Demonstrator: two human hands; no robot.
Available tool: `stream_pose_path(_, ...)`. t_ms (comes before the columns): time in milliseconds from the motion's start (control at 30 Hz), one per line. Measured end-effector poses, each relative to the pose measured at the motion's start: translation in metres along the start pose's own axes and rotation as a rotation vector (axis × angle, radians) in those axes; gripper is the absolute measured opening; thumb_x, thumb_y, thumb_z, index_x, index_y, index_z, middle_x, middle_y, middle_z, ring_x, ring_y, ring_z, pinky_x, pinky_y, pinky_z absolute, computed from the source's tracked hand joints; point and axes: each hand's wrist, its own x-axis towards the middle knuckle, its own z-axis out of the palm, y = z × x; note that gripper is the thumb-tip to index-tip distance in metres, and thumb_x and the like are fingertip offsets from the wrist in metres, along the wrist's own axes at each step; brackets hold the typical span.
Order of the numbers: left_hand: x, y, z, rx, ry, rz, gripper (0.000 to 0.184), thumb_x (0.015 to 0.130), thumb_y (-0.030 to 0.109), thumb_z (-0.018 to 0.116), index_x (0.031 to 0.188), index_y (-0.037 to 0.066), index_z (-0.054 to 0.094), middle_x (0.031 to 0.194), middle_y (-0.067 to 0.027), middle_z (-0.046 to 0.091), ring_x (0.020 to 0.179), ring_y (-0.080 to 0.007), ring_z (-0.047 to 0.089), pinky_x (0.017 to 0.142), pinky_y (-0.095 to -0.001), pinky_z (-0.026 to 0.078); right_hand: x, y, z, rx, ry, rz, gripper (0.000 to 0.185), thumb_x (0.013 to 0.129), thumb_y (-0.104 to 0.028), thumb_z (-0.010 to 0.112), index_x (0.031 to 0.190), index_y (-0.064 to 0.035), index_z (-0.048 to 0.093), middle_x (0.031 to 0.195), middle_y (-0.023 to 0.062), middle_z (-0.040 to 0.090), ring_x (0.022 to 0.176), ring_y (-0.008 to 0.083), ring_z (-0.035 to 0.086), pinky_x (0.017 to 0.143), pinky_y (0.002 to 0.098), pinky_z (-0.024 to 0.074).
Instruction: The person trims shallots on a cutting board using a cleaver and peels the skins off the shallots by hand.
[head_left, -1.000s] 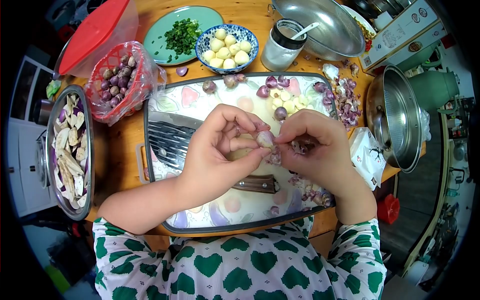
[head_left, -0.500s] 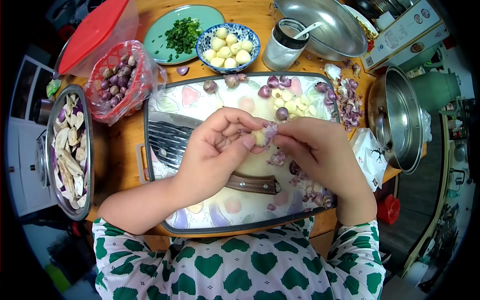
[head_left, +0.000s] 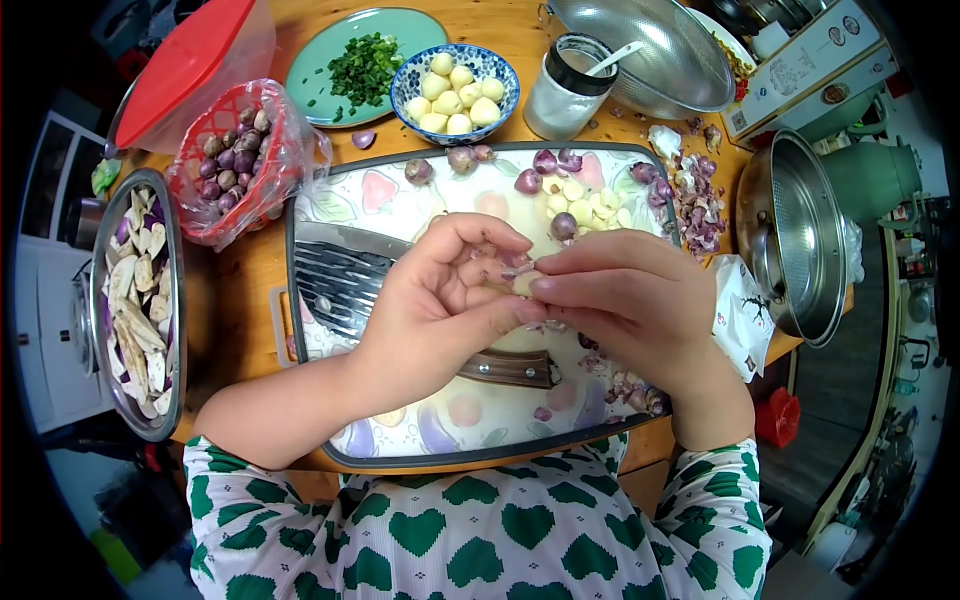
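1. Purple-skinned bulb [head_left: 523, 284], probably garlic, sits above the patterned cutting board [head_left: 500, 425], pinched where the left hand [head_left: 430, 305] and right hand [head_left: 640, 305] meet, likely so one steadies it while the other works the skin.
2. Broad knife [head_left: 345, 285] lies partly beneath the left hand, seemingly set down to free both hands.
3. Peeled cloves [head_left: 597, 200] lie beyond the right hand; loose skins [head_left: 697, 200] lie farther right, presumably for separation.
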Motion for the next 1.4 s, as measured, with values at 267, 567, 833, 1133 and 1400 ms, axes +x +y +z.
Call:
stream_pose_path(267, 0.001, -0.0006, -0.0008, 0.162, -0.028, 0.088, 0.037, 0.085, -0.019, 0.06, 0.117, -0.002, 0.057, 0.124, -0.011, 0.051, 0.107, -0.0135, 0.062, 0.088, -0.0241, 0.052, 0.0004, -0.0004, -0.0029, -0.025, 0.048, -0.055, 0.021, 0.068, -0.005, 0.082, 0.086, -0.0066, 0.071, 0.091, 0.0083, 0.07, 0.075, 0.0242, 0.068, 0.065, 0.0315, 0.0551)
stream_pose_path(567, 0.002, 0.0, -0.0003, 0.133, -0.002, 0.09, 0.041, 0.084, -0.022, 0.06, 0.12, -0.003, 0.057, 0.124, -0.0135, 0.055, 0.108, -0.0173, 0.064, 0.092, -0.027, 0.053, 0.002, -0.0017, -0.0021, -0.004, 0.065, 0.016, 0.024, 0.069, -0.002, 0.079, 0.092, -0.0068, 0.072, 0.082, 0.0059, 0.067, 0.071, 0.0235, 0.066, 0.062, 0.0318, 0.0532)
stream_pose_path(833, 0.0007, 0.0011, -0.0005, 0.094, 0.014, 0.055, 0.036, 0.083, -0.021, 0.062, 0.114, -0.002, 0.057, 0.116, -0.0119, 0.059, 0.102, -0.0163, 0.066, 0.087, -0.0257, 0.055, 0.0006, 0.0015, -0.0055, 0.004, 0.02, -0.021, 0.022, 0.07, -0.002, 0.079, 0.09, -0.0065, 0.072, 0.082, 0.0057, 0.068, 0.07, 0.024, 0.066, 0.061, 0.0326, 0.0533)
stream_pose_path(1133, 0.0003, 0.0026, -0.0001, 0.158, 0.033, 0.058, 0.039, 0.08, -0.023, 0.063, 0.111, -0.001, 0.057, 0.118, -0.0131, 0.057, 0.099, -0.0168, 0.066, 0.086, -0.0264, 0.055, 0.0004, 0.0011, -0.0062, 0.012, -0.073, 0.024, 0.025, 0.07, 0.0, 0.078, 0.092, -0.0057, 0.068, 0.089, 0.0075, 0.066, 0.079, 0.0255, 0.066, 0.065, 0.0334, 0.0538)
stream_pose_path(1400, -0.0009, -0.0002, -0.0029, -0.063, 0.027, -0.054, 0.026, 0.088, -0.008, 0.064, 0.108, 0.004, 0.053, 0.121, -0.0101, 0.052, 0.107, -0.0152, 0.06, 0.094, -0.03, 0.053, 0.002, -0.0043, -0.0072, 0.005, -0.055, -0.027, 0.025, 0.069, 0.0, 0.078, 0.092, -0.0036, 0.067, 0.091, 0.0083, 0.065, 0.079, 0.0249, 0.065, 0.067, 0.0327, 0.0535)
